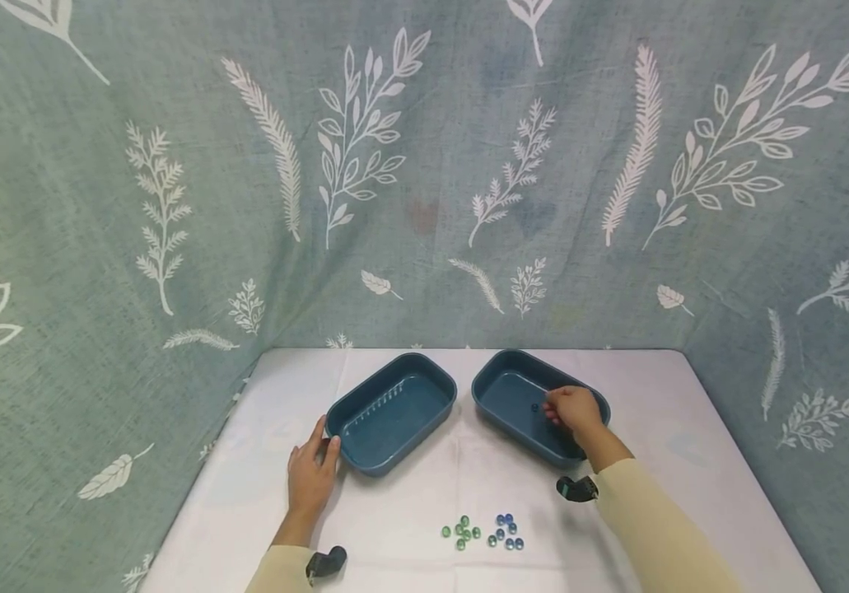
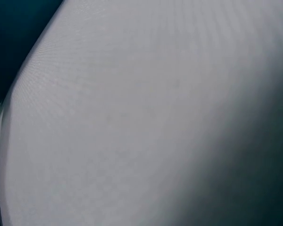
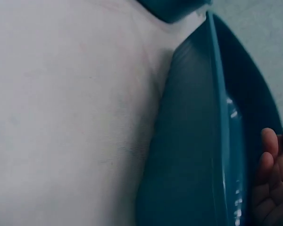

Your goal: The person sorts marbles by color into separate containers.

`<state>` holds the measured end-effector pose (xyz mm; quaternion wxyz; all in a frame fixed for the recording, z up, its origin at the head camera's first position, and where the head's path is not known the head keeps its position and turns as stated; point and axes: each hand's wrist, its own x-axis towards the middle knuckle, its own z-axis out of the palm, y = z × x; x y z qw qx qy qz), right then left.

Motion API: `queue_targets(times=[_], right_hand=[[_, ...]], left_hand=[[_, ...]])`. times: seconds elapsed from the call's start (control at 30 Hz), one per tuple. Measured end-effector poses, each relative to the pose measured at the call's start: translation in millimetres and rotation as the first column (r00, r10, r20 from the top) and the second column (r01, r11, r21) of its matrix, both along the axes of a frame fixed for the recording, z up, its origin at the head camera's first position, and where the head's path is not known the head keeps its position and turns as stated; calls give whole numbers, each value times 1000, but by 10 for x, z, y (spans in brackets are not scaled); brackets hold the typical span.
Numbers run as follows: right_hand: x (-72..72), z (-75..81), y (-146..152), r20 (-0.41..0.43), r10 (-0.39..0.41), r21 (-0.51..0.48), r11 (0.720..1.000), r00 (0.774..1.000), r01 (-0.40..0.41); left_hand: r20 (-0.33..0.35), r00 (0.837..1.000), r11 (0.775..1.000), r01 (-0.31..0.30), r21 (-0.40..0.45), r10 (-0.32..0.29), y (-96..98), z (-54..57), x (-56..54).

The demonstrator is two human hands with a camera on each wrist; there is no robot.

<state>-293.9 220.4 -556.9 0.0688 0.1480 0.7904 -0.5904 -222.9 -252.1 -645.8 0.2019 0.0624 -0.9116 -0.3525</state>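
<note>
Two dark blue-teal trays stand near the back of the table. At the left tray (image 1: 362, 468), my left hand (image 1: 310, 473) touches the near left corner, thumb and index finger spread along its edge. The left wrist view shows only part of that tray (image 2: 19, 33) and the table. My right hand (image 1: 575, 408) is inside the right tray (image 1: 501, 387), over its floor, fingers bent. A small dark round piece (image 1: 534, 408) shows beside the fingertips. In the right wrist view, curled fingers (image 3: 270, 141) show above the tray wall (image 3: 188, 141); I cannot tell whether they hold anything.
On the white table (image 1: 394, 527), nearer me, lie several green glass beads (image 1: 460, 529) and, just right of them, several blue glass beads (image 1: 506, 534). A green leaf-patterned cloth (image 1: 424, 288) hangs behind and on both sides.
</note>
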Motion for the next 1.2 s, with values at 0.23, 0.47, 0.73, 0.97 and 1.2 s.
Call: queue_targets(times=[0.23,0.47,0.73,0.97,1.2], right_hand=[[283,169,66,-42,57,-15,998,998,-58],[583,230,97,-53,28,-104,994,998,-33],[946,182,10,-27,-12,-258,966,1000,4],[1190,110,-51,14,-27,-252,967,1000,29],[1371,-109,-147,69,-35,-260,964,997,52]], left_hand=[[-10,1000,1000,0,4,0,0,5,-3],[3,1000,1000,-1,-2,1,-15,16,-12],[-13,1000,1000,6,13,-6,13,22,-11],[-14,1000,1000,19,9,-19,0,-14,-21],[-6,1000,1000,20,7,-20,-16,-2,-21]])
